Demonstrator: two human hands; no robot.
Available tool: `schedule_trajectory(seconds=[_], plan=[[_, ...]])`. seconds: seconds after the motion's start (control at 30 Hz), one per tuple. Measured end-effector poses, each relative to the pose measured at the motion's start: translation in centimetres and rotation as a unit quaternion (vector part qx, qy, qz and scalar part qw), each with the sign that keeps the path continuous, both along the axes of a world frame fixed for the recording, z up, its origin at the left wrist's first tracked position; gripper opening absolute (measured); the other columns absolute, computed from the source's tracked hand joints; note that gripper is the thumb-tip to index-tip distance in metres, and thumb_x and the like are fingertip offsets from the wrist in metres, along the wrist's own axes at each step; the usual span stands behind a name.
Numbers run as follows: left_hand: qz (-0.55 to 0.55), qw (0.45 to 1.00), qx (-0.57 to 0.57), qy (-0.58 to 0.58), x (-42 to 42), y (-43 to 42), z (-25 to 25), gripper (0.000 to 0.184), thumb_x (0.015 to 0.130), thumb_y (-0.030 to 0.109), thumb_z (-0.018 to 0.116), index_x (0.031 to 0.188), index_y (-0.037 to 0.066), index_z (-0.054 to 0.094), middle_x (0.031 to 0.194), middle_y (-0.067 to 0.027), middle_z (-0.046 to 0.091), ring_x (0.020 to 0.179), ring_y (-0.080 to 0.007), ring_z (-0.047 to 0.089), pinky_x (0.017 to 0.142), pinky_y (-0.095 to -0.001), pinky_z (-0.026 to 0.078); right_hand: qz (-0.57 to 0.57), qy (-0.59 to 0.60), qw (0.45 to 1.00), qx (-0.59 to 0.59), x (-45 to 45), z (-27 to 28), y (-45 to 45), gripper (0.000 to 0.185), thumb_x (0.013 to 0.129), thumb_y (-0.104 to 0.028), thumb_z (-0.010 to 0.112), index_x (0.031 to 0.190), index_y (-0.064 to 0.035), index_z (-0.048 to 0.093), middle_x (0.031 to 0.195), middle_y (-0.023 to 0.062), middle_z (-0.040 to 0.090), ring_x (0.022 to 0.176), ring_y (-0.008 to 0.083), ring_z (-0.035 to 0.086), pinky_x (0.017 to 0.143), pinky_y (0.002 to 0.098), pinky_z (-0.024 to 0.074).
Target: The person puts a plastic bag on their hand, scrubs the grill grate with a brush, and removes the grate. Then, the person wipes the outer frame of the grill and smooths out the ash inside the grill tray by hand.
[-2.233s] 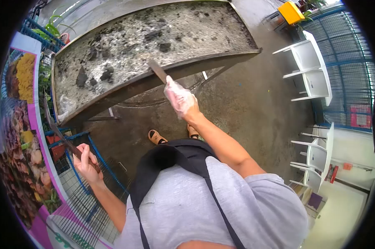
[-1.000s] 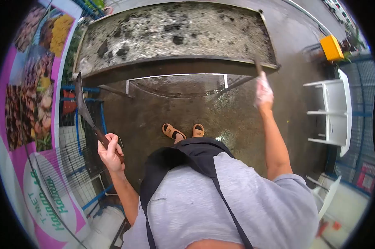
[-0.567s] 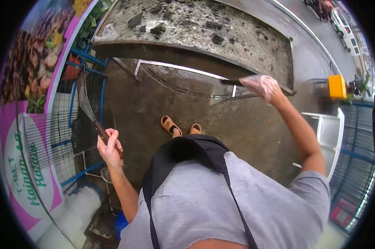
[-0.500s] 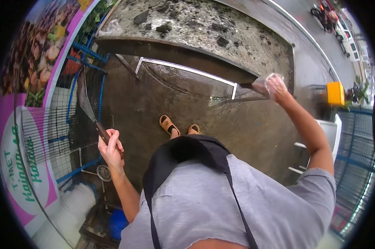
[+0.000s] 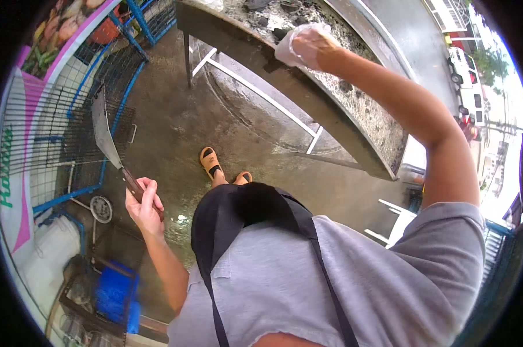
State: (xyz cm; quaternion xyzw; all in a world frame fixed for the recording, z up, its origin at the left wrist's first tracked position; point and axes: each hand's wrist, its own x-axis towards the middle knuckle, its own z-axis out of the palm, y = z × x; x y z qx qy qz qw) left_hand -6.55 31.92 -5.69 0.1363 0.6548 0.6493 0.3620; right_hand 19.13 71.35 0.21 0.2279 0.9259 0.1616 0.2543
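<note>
My left hand (image 5: 146, 205) is closed round the wooden handle of a large knife (image 5: 106, 130). Its broad grey blade points up and away, in front of a wire grate. A thin clear plastic glove covers my right hand (image 5: 307, 47), which is over the front edge of the long metal charcoal grill (image 5: 238, 40). Its fingers are bent down and mostly hidden. A small dark piece (image 5: 270, 65) shows just below them against the grill's front wall; its kind is unclear. Black charcoal lumps (image 5: 258, 6) lie on pale ash in the grill.
A blue wire rack (image 5: 114, 133) and a printed banner (image 5: 27, 98) stand at the left. Below them are a white sack-like bundle (image 5: 53, 248) and a blue container (image 5: 117, 295). A white chair-like piece (image 5: 397, 225) is at the right. The floor (image 5: 261, 139) looks wet. Vehicles are beyond the grill.
My right hand has moved left along the grill's front edge, with the dark piece by its fingers. The view has turned to the right. My left hand still holds the knife.
</note>
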Motion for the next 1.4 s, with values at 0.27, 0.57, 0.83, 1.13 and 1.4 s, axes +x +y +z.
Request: schedule_trajectory(seconds=[0.27,0.57,0.83,1.13,1.4], plan=[[0.03,0.999,-0.025,-0.029,-0.8,-0.6,-3.3,0.012,0.087,0.01,0.065,0.088,0.004,0.055,0.068,0.0013,0.052,0.042,-0.0025,0.04,0.037,-0.0191,0.028,-0.04,-0.135,0.989,-0.054,8.6,-1.3,-4.5,0.017,0.085,-0.015,0.058,0.071,-0.005,0.061,0.061,0.0107,0.058,0.054,0.0168,0.058,0.041,0.0323,0.0472],[0.041,0.997,-0.059,-0.018,-1.6,-1.4,-4.9,0.013,0.086,0.01,0.066,0.089,0.004,0.055,0.064,0.0017,0.051,0.042,-0.0034,0.04,0.037,-0.0198,0.027,0.055,-0.107,0.991,0.051,-3.1,-1.6,-0.8,0.011,0.091,-0.013,0.054,0.086,-0.0038,0.056,0.066,0.0063,0.053,0.055,0.0168,0.059,0.042,0.0288,0.0498],[0.102,0.991,-0.081,-0.039,-0.9,-1.8,-6.3,0.014,0.086,0.013,0.066,0.089,0.004,0.056,0.054,0.0017,0.046,0.037,-0.0048,0.038,0.035,-0.0213,0.023,0.052,-0.106,0.992,-0.039,4.0,-6.7,1.9,0.021,0.096,-0.02,0.047,0.108,-0.0058,0.056,0.074,0.0107,0.062,0.055,0.0158,0.061,0.049,0.029,0.0564],[0.086,0.99,-0.095,-0.06,-0.9,-1.6,-6.3,0.013,0.086,0.012,0.066,0.09,0.004,0.056,0.056,0.0024,0.046,0.039,-0.0039,0.039,0.036,-0.0209,0.024,0.068,-0.069,0.992,-0.083,4.8,-7.2,1.1,0.033,0.1,-0.032,0.042,0.1,-0.0046,0.059,0.075,0.0109,0.063,0.054,0.0174,0.06,0.05,0.0235,0.054],[0.085,0.991,-0.099,-0.008,-0.6,-1.5,-5.9,0.013,0.086,0.012,0.066,0.089,0.005,0.056,0.062,0.0026,0.049,0.041,-0.0039,0.041,0.037,-0.0205,0.028,0.139,-0.248,0.958,0.02,1.0,-8.6,-0.1,0.042,0.093,-0.022,0.051,0.132,-0.0077,0.047,0.108,0.016,0.063,0.08,0.0225,0.066,0.061,0.0322,0.0576]])
